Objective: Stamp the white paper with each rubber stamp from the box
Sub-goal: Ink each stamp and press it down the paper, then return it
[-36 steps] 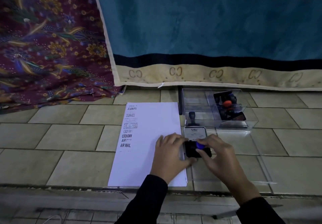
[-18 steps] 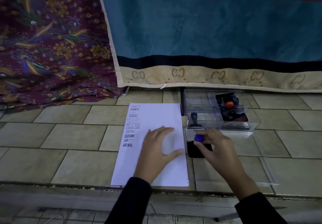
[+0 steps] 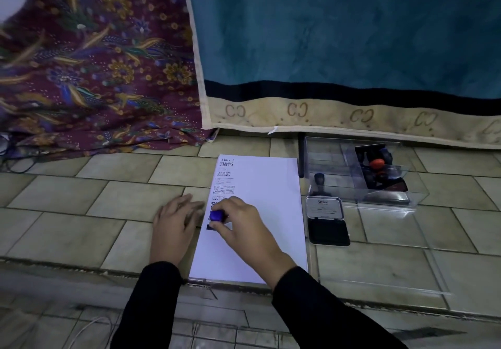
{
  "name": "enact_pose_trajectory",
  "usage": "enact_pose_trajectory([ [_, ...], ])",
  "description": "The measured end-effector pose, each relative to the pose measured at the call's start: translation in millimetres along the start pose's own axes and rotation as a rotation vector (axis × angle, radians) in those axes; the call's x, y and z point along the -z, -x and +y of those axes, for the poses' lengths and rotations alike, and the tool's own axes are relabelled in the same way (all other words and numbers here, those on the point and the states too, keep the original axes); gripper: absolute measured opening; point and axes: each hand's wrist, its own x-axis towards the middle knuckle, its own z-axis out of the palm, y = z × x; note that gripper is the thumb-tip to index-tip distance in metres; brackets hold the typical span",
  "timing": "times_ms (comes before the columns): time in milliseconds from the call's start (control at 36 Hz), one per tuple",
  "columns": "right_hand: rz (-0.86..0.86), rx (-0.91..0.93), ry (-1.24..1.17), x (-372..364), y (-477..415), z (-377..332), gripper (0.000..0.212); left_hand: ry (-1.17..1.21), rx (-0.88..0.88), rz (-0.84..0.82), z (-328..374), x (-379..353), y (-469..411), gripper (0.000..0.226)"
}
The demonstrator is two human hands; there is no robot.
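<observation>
A white paper (image 3: pixel 260 213) lies on the tiled floor with several stamped marks down its left side. My right hand (image 3: pixel 244 229) grips a rubber stamp with a blue knob (image 3: pixel 217 215) and holds it down on the paper's left side, below the earlier marks. My left hand (image 3: pixel 176 221) rests flat with fingers spread at the paper's left edge. To the right of the paper sits an open black ink pad (image 3: pixel 328 230) with its lid up. Behind it stands a clear plastic box (image 3: pixel 352 169) holding several stamps (image 3: pixel 379 171). One black-handled stamp (image 3: pixel 319 182) stands in its left part.
A blue, red and black patterned cloth (image 3: pixel 339 36) hangs behind the box, and a maroon floral cloth (image 3: pixel 95 64) lies at the back left. The box's clear lid (image 3: pixel 379 267) lies flat at the right. A step edge (image 3: pixel 81 270) runs across the front.
My right hand has carried the blue-knobbed stamp from the ink pad leftward onto the paper. My left hand has slid left from the paper's middle to its left edge.
</observation>
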Motion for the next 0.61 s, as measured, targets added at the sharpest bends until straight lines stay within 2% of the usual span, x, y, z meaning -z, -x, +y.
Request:
enact_pose_trajectory([
  [389,-0.054,0.007,0.077,-12.7,-7.6,0.2,0.017,0.0,0.014,0.01,4.8,3.7,-0.1,0.023],
  [611,-0.066,0.085,0.163,-11.9,-13.1,-5.0,0.006,0.0,0.011,0.027,3.7,0.8,0.4,0.022],
])
